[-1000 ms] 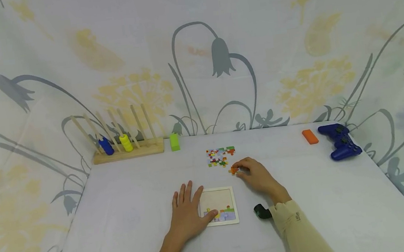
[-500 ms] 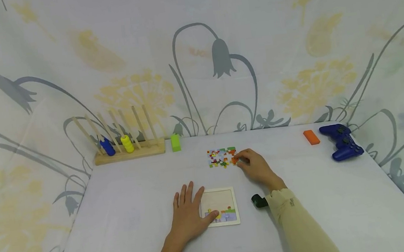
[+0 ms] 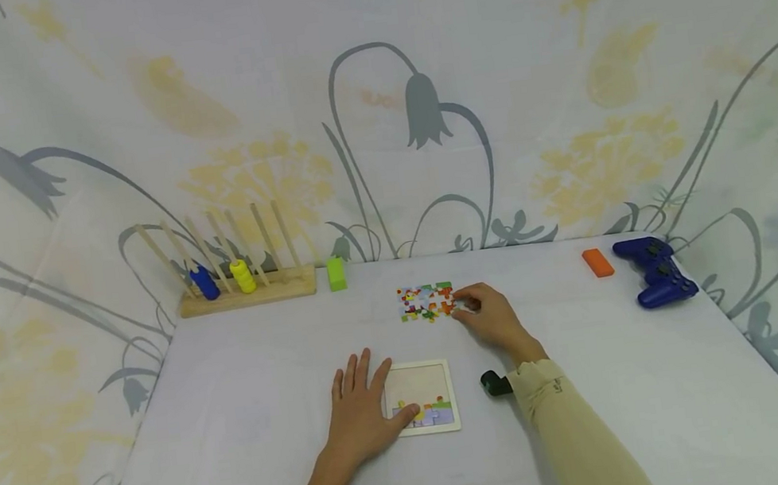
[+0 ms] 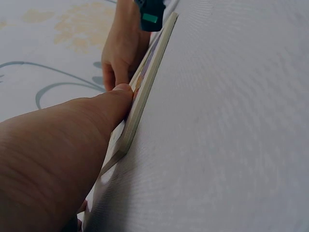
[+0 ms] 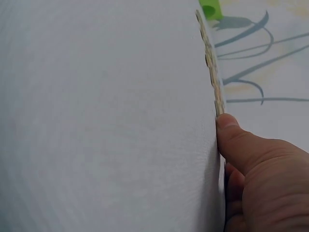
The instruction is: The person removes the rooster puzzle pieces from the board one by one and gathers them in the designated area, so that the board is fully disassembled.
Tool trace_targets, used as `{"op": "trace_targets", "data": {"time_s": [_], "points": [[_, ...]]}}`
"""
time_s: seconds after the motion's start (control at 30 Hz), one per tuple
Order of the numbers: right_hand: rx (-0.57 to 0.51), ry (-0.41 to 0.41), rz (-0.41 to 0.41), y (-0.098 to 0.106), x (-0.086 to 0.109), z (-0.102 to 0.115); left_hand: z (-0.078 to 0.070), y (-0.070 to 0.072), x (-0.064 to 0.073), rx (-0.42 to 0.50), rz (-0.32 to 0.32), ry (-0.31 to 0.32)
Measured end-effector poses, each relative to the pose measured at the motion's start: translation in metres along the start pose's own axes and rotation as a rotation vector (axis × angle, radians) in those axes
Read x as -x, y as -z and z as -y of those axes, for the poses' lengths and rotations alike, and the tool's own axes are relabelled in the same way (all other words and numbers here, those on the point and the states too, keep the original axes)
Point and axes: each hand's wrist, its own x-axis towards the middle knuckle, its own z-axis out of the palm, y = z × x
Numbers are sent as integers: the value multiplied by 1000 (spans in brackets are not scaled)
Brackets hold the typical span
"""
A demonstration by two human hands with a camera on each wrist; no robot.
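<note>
My left hand point(image 3: 360, 418) lies with spread, straight fingers over the left side of a shallow square puzzle tray point(image 3: 452, 387). Its thumb rests on the puzzle pieces point(image 3: 437, 413) filling the tray's near part; bare board shows behind them. Farther back, a patch of colourful jigsaw pieces point(image 3: 414, 304) lies on the table, partly joined. At the patch's right edge, my right hand point(image 3: 494, 318) pinches an orange puzzle piece point(image 3: 448, 308) between thumb and fingers. From the right wrist, the thumb point(image 5: 234, 137) is right at the end of the row of thin piece edges point(image 5: 211, 65).
A wooden rack point(image 3: 272, 288) with upright pegs and blue and yellow beads stands back left. Beside it is a green block point(image 3: 336, 274). An orange block point(image 3: 597, 263) and a blue game controller point(image 3: 657, 272) lie back right. Patterned cloth point(image 3: 528, 138) hangs behind the table.
My right hand has moved slightly away from me and left, sliding the orange puzzle piece from in front of the loose patch up against its right side. The left hand stays put.
</note>
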Motion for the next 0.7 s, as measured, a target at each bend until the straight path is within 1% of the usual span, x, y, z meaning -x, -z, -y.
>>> {"op": "trace_targets", "data": {"time_s": [0.3,0.5,0.7], "points": [[-10,6,-8,1,3,7,0,0,1,-1,-12,-6],[11,6,-31,-1,2,8,0,-1,1,-5,-13,-6],[15,-12,-44,-3,1,8,0,-1,1,-3,-14,-6]]}}
